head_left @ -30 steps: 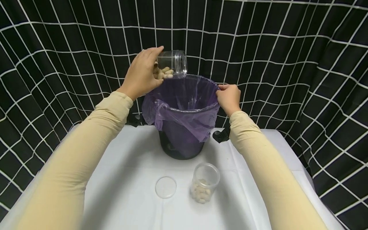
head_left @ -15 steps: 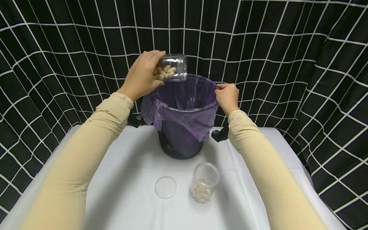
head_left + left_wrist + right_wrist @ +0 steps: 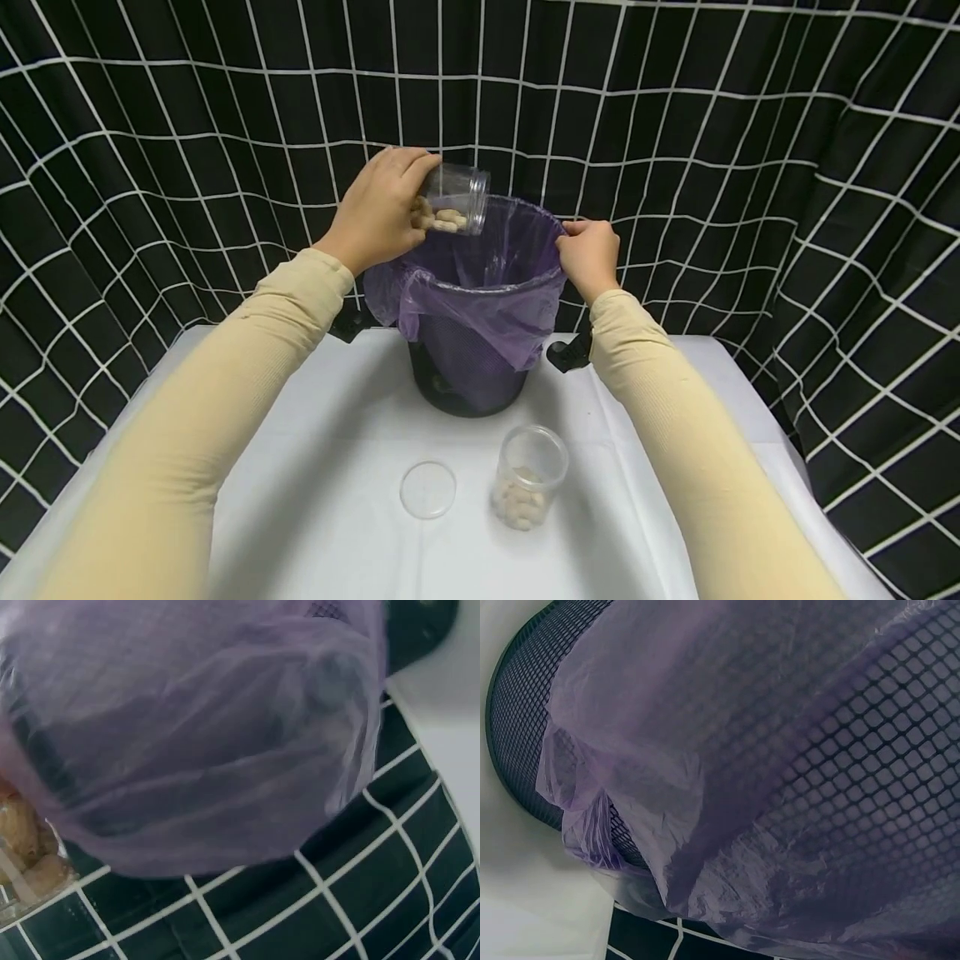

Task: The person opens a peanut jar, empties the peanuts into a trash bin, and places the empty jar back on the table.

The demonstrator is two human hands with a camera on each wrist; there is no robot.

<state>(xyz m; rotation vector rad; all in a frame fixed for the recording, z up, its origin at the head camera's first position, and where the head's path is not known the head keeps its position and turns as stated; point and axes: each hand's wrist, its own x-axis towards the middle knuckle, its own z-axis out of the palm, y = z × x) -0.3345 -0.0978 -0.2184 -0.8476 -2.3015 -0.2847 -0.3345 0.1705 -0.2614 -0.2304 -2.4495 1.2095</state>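
left hand (image 3: 382, 208) grasping tipped jar (image 3: 456, 198) over bin (image 3: 468, 367), right hand (image 3: 592, 254) pinching purple liner (image 3: 480, 304); second jar (image 3: 527, 477), lid (image 3: 427, 490) on counter (image 3: 315, 500)

Both arms reach forward in beige sleeves, elbows bent slightly. The left hand (image 3: 382, 208) is raised at the far left, fingers curled in a grip, wrist tipped toward the right. The right hand (image 3: 591, 254) sits lower, fingers pinched together.

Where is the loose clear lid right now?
In the head view the clear lid lies flat on the white table, near the front, just left of the upright open jar and in front of the lined bin.
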